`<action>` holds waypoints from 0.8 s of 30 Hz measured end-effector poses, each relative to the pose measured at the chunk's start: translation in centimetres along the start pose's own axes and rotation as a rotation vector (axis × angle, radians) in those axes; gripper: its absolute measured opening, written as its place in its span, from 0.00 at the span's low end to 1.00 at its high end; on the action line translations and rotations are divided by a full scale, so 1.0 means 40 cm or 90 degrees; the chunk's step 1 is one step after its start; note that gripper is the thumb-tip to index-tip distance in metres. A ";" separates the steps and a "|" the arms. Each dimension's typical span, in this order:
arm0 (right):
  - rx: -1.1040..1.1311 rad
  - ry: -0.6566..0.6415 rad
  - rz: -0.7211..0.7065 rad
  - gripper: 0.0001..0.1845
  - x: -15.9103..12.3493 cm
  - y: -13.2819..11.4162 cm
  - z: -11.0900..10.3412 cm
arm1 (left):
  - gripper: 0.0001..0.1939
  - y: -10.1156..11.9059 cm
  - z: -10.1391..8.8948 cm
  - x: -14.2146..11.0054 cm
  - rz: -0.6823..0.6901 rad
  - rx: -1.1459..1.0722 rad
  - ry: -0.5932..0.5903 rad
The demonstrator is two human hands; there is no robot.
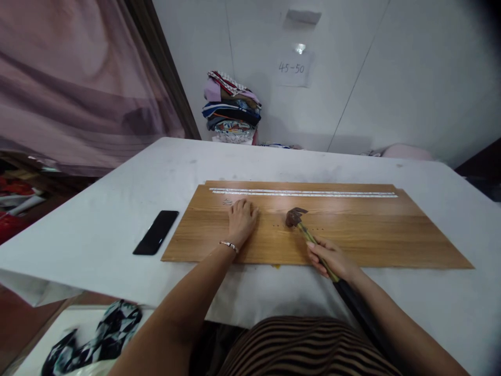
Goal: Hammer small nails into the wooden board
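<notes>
My right hand (327, 256) is wrapped around the handle of a claw hammer (309, 236). Its brown, rusty-looking head is over the middle of a wood-grain board (395, 235), with the claw pointing right. My left hand (241, 222) lies palm down on the board's left half, fingers slightly spread and fingertips on the surface. Just beyond those fingertips is a small pile of what look like nails (227, 202). Tiny dark dots, either nail heads or holes, show on both sides of the hammer head. Two white measuring strips (305, 194) run along the board's far edge.
A black phone (155, 233) lies left of the board on the white table (97, 224). Folded clothes (233, 109) are stacked beyond the far edge, against a white wall. A pinkish curtain (78, 78) hangs at the left. Patterned cloth (113, 329) sits lower down, front left.
</notes>
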State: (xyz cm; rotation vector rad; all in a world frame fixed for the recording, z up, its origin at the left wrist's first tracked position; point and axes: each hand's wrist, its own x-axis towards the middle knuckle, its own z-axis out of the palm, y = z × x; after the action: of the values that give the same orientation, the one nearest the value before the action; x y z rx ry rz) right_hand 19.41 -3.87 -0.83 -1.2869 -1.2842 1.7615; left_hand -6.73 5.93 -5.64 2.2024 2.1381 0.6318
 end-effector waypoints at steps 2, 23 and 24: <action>0.001 -0.001 -0.005 0.27 -0.004 -0.003 -0.001 | 0.16 0.000 -0.002 -0.001 -0.001 -0.010 0.000; 0.024 0.032 0.007 0.27 -0.030 0.018 -0.029 | 0.14 -0.003 0.008 0.000 0.021 0.021 0.005; 0.025 0.031 0.009 0.27 -0.030 0.018 -0.028 | 0.14 -0.004 0.009 0.000 0.022 0.021 0.006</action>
State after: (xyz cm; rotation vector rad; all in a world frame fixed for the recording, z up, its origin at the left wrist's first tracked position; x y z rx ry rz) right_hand 20.94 -4.76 -1.16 -1.3127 -1.2104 1.7453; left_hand -6.77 6.03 -6.00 2.2613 2.1345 0.6144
